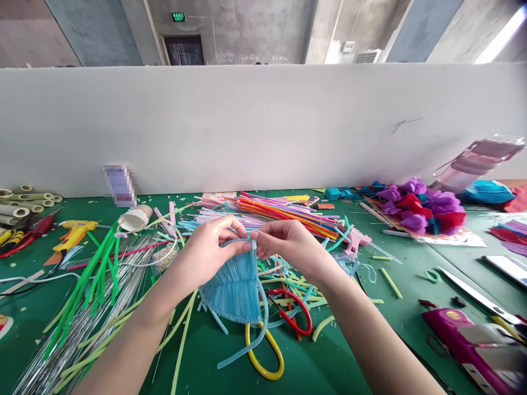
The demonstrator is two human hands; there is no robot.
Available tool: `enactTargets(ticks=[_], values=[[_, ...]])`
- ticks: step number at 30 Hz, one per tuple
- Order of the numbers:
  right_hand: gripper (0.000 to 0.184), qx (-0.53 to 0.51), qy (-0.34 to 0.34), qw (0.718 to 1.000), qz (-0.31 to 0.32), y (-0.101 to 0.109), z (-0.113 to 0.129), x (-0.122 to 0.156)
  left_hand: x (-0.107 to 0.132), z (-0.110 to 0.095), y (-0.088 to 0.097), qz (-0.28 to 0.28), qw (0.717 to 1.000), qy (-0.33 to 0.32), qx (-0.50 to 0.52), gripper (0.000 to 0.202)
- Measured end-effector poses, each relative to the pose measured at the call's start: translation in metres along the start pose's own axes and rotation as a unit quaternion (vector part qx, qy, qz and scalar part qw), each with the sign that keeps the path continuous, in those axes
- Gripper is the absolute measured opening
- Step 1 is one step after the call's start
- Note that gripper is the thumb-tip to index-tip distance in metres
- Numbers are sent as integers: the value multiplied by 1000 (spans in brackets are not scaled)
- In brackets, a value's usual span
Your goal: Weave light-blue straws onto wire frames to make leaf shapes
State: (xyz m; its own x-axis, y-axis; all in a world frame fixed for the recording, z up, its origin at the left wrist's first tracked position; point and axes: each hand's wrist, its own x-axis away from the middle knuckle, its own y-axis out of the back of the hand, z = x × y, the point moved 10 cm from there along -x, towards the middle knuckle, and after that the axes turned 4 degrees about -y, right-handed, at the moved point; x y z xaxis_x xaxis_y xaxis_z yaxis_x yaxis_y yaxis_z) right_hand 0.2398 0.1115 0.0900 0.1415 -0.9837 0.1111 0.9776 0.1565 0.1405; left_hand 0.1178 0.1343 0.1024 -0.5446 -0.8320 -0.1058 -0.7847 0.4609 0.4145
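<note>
A blue piece made of pipe cleaners (233,288), set side by side in a fan-like panel, hangs between my hands above the table. My left hand (216,247) pinches its top edge between thumb and fingers. At the top right corner, the fingertips of my right hand (284,241) are closed on a light blue pipe cleaner (264,307), whose loose end curves down past the panel. Under the piece lie scissors with a yellow handle loop (280,367) and a red-handled tool (307,315), both partly hidden.
Bundled coloured pipe cleaners (284,211) lie behind my hands. At left are metal wires (102,296), green strips (99,269) and a yellow glue gun (76,233). On the right sit a pink glue gun (356,241), open scissors (473,293) and purple flowers (415,206). A white partition (263,126) stands behind.
</note>
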Motion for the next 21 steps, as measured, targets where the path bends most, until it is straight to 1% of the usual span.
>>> enactTargets(ticks=[3,5,7,9,12,16,19,21], values=[[32,-3,21,999,47,-3,3,2,-2,0,4,-1,1000,-11,29,17],[38,2,10,997,76,-5,1,3,-3,-2,6,-1,999,-21,43,17],[41,4,-12,996,86,-7,-4,4,-3,-4,7,3,998,-23,50,16],[36,1,-16,997,81,-7,-5,3,-3,-5,7,5,999,-21,49,16],[31,5,-2,998,69,-9,-2,1,-1,-6,10,1,999,-19,38,19],[26,7,21,999,46,-9,2,0,0,-3,14,1,1000,-14,0,22],[23,4,46,999,24,-7,8,1,0,0,17,-5,1000,-10,3,21],[24,7,51,998,20,-8,10,3,0,0,18,-13,1000,-10,10,21]])
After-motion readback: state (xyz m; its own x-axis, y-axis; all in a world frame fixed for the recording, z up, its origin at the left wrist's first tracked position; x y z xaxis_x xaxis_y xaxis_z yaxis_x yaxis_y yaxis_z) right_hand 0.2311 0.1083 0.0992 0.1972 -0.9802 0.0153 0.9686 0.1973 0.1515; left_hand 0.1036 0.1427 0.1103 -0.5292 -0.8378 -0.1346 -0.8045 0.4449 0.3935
